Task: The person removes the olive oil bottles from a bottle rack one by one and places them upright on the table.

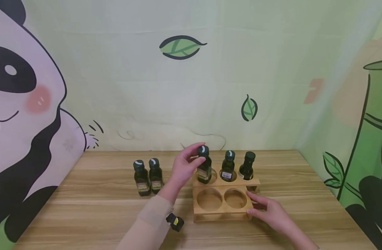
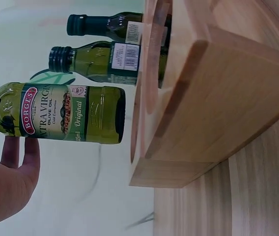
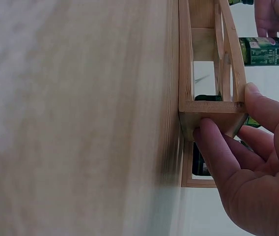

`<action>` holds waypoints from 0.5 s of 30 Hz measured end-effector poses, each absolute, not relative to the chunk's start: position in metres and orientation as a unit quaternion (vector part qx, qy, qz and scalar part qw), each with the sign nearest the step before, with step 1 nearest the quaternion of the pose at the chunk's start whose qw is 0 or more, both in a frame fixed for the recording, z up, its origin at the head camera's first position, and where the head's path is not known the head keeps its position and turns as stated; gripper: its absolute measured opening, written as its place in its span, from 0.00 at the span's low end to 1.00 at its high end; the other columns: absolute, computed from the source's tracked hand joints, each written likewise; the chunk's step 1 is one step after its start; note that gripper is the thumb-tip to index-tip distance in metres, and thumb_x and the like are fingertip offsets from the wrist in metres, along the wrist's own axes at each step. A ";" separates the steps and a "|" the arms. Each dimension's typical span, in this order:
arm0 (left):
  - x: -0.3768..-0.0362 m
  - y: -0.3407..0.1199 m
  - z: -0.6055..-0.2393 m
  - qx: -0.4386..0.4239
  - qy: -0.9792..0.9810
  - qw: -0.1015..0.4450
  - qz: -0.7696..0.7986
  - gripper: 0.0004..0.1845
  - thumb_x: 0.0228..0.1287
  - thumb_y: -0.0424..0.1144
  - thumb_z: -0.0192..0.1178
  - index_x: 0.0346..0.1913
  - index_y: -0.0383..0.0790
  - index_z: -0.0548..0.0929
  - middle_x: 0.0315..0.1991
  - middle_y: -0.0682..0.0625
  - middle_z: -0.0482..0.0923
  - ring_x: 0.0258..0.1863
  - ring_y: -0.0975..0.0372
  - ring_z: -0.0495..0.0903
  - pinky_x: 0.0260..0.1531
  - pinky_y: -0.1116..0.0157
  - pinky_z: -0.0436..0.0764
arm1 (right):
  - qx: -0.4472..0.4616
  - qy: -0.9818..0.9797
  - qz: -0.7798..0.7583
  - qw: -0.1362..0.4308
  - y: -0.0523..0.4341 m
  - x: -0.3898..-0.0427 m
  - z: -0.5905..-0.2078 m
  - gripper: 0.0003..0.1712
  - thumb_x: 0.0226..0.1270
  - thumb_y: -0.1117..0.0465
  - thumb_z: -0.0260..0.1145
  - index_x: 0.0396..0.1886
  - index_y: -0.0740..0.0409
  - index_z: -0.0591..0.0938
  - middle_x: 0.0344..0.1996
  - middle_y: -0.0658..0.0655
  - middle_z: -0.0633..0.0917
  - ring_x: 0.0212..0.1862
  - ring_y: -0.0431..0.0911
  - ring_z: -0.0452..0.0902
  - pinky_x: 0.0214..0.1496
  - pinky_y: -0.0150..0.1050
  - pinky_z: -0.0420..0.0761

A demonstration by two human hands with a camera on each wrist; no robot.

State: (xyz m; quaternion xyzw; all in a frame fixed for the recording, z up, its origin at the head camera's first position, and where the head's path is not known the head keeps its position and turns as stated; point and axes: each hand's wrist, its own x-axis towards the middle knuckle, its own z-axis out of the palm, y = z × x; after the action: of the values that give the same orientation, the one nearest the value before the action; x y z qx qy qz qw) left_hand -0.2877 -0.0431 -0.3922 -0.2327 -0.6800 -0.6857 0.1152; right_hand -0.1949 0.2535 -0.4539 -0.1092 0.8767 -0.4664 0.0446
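Pinching the dark cap between thumb and fingertips, the left hand [image 1: 185, 166] has its grip closed on the olive oil bottle [image 1: 204, 169], which hangs upright with its base at the mouth of the rear-left hole of the wooden rack [image 1: 223, 208]. The left wrist view shows the bottle's base just at the rim of that hole, not seated; whether it touches the wood I cannot tell. The bottle reads as being on its way into or out of that hole, and the pictures alone do not settle which. If it is going in, the next move calls for keeping it plumb over the opening and lowering it straight, so the base does not catch the rim.

Below that grip and toward the person, the right hand [image 1: 270, 210] steadies the rack, its thumb and fingers curled against the lower step's right end, as the right wrist view shows.

Just beyond the bottle's right, two more bottles [image 1: 237, 166] stand in the other rear holes. The two front holes [image 1: 222, 198], nearer the person, hold nothing.

To the left of the left hand, a pair of bottles [image 1: 148, 176] stands close together on the bench [image 1: 84, 208], well apart from the rack. Behind everything hangs a backdrop [image 1: 37, 104] with a panda and leaves.
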 end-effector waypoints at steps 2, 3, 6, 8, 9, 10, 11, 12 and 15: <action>-0.286 -0.045 -0.391 -0.227 -0.682 0.119 -0.685 0.24 0.61 0.26 0.66 0.61 0.38 0.80 0.49 0.39 0.83 0.50 0.52 0.80 0.55 0.54 0.78 | -0.106 0.878 -0.465 0.044 0.253 -0.195 -0.454 0.37 0.61 0.57 0.74 0.67 0.67 0.73 0.64 0.72 0.72 0.51 0.58 0.82 0.45 0.39 0.84; -0.284 -0.046 -0.390 -0.224 -0.683 0.121 -0.685 0.24 0.61 0.26 0.66 0.61 0.38 0.80 0.49 0.39 0.83 0.50 0.52 0.80 0.55 0.54 0.78 | -0.104 0.878 -0.465 0.044 0.253 -0.195 -0.453 0.37 0.60 0.57 0.74 0.67 0.67 0.73 0.64 0.72 0.73 0.51 0.58 0.82 0.45 0.39 0.84; -0.279 -0.049 -0.387 -0.211 -0.688 0.129 -0.683 0.24 0.61 0.26 0.66 0.61 0.39 0.80 0.50 0.41 0.82 0.50 0.52 0.80 0.55 0.54 0.79 | -0.096 0.879 -0.465 0.043 0.252 -0.194 -0.453 0.37 0.60 0.57 0.75 0.66 0.66 0.74 0.64 0.71 0.73 0.51 0.58 0.82 0.46 0.40 0.84; -0.277 -0.052 -0.387 -0.203 -0.688 0.132 -0.684 0.25 0.61 0.26 0.67 0.61 0.40 0.80 0.51 0.41 0.82 0.51 0.52 0.80 0.55 0.54 0.79 | -0.092 0.880 -0.465 0.042 0.252 -0.194 -0.453 0.37 0.60 0.57 0.75 0.66 0.66 0.74 0.64 0.70 0.73 0.51 0.57 0.82 0.46 0.40 0.84; -0.276 -0.054 -0.386 -0.199 -0.689 0.135 -0.684 0.25 0.60 0.26 0.67 0.61 0.40 0.80 0.51 0.42 0.82 0.51 0.53 0.80 0.55 0.54 0.79 | -0.092 0.880 -0.464 0.043 0.252 -0.194 -0.453 0.37 0.60 0.57 0.75 0.66 0.66 0.74 0.64 0.70 0.73 0.51 0.58 0.82 0.46 0.40 0.84; -0.275 -0.056 -0.386 -0.196 -0.689 0.136 -0.684 0.24 0.61 0.26 0.67 0.61 0.40 0.80 0.51 0.42 0.82 0.51 0.53 0.80 0.55 0.54 0.79 | -0.093 0.880 -0.464 0.042 0.252 -0.194 -0.453 0.36 0.60 0.57 0.75 0.66 0.66 0.74 0.64 0.70 0.74 0.51 0.58 0.82 0.46 0.40 0.84; -0.273 -0.058 -0.386 -0.195 -0.690 0.138 -0.683 0.24 0.61 0.26 0.67 0.61 0.40 0.80 0.51 0.42 0.82 0.51 0.53 0.80 0.55 0.54 0.79 | -0.094 0.880 -0.463 0.042 0.252 -0.194 -0.453 0.36 0.60 0.57 0.74 0.66 0.66 0.74 0.64 0.70 0.73 0.51 0.58 0.82 0.47 0.41 0.84; -0.272 -0.060 -0.387 -0.195 -0.690 0.140 -0.683 0.24 0.61 0.26 0.67 0.61 0.40 0.80 0.51 0.42 0.82 0.51 0.54 0.80 0.55 0.54 0.79 | -0.095 0.880 -0.463 0.042 0.252 -0.194 -0.453 0.36 0.60 0.58 0.74 0.66 0.66 0.74 0.64 0.70 0.73 0.51 0.58 0.82 0.47 0.41 0.84; -0.269 -0.066 -0.386 -0.195 -0.695 0.146 -0.676 0.24 0.62 0.28 0.67 0.62 0.41 0.80 0.50 0.44 0.83 0.50 0.55 0.80 0.55 0.54 0.79 | -0.096 0.880 -0.464 0.042 0.253 -0.195 -0.454 0.36 0.60 0.58 0.74 0.66 0.66 0.74 0.64 0.71 0.73 0.51 0.58 0.82 0.47 0.40 0.84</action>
State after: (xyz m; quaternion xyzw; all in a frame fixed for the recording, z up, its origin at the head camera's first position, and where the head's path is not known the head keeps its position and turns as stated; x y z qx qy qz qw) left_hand -0.2686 -0.0658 -0.3861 -0.1954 -0.6949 -0.6765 0.1461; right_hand -0.1948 0.2525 -0.4537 -0.0961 0.8798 -0.4636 0.0419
